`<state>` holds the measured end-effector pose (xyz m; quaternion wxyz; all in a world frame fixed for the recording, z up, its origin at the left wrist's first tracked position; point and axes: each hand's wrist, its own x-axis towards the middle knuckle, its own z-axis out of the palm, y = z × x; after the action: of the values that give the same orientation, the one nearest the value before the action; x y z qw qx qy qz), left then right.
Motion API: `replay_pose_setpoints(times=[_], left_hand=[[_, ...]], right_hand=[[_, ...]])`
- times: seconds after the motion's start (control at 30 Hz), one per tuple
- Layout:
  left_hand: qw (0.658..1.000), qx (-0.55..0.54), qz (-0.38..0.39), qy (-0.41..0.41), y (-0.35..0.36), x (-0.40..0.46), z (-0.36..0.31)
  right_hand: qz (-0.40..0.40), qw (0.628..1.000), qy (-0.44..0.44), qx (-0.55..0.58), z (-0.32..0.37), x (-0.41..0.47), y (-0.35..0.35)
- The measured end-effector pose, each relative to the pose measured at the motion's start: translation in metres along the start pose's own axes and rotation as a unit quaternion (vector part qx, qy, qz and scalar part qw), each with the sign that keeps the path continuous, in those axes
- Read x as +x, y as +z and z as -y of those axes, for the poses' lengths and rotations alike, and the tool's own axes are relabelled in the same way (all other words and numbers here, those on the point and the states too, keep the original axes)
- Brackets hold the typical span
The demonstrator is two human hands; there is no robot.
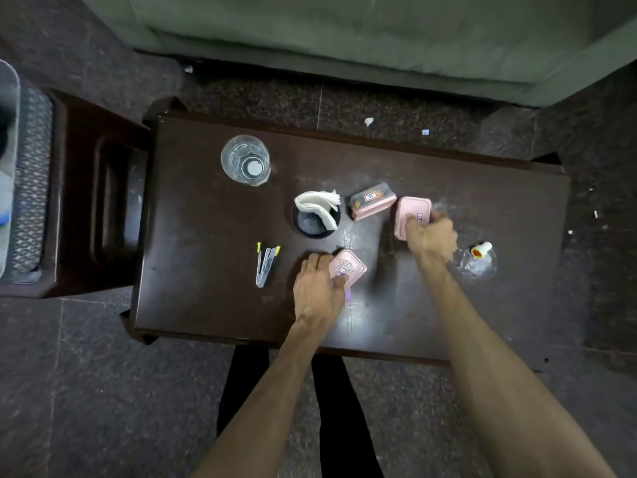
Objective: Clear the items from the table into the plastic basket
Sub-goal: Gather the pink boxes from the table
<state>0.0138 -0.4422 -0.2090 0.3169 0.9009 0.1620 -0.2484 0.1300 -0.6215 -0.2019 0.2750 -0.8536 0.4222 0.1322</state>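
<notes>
On the dark wooden table (206,208) my left hand (319,291) grips a small pink box (349,267) near the front middle. My right hand (431,236) closes on a second pink box (412,212) to the right. A third pink box with a clear lid (374,201) stands between them, further back. A black holder with white napkins (317,213), a drinking glass (245,160), a stapler (266,265) and a small clear bottle with a white cap (479,257) also lie on the table. The grey plastic basket (29,181) sits at the far left.
The basket rests on a dark wooden stool (100,201) beside the table's left end. A green sofa (379,32) runs along the back. Small scraps of litter (368,121) lie on the speckled floor. My legs stand at the table's front edge.
</notes>
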Motion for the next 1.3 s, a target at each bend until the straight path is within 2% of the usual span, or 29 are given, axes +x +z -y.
replay_pose_setpoints(times=[0.27, 0.43, 0.57, 0.73, 1.03, 1.17, 1.3], left_hand=[[0.994, -0.091, -0.052, -0.03, -0.002, -0.001, 0.004], [0.988, -0.138, -0.068, -0.005, -0.011, -0.007, 0.006], [0.976, -0.195, -0.096, -0.004, -0.02, -0.021, 0.018], [0.943, -0.297, -0.145, -0.032, -0.042, -0.042, 0.041], [0.867, -0.383, -0.276, -0.159, -0.126, -0.073, 0.124], [0.818, -0.405, -0.358, -0.196, -0.202, -0.07, 0.165], [0.758, -0.416, -0.45, -0.224, -0.29, -0.061, 0.211]], right_hand=[[-0.014, 0.99, 0.049, 0.132, -0.025, 0.011, -0.003], [0.018, 0.96, 0.064, 0.273, -0.048, -0.019, -0.011], [0.032, 0.957, 0.076, 0.279, -0.055, -0.068, -0.01], [0.079, 0.942, 0.072, 0.318, -0.042, -0.131, 0.008], [0.198, 0.948, -0.035, 0.246, 0.033, -0.239, 0.069], [0.247, 0.935, -0.141, 0.214, 0.1, -0.298, 0.103], [0.289, 0.893, -0.292, 0.185, 0.194, -0.362, 0.139]])
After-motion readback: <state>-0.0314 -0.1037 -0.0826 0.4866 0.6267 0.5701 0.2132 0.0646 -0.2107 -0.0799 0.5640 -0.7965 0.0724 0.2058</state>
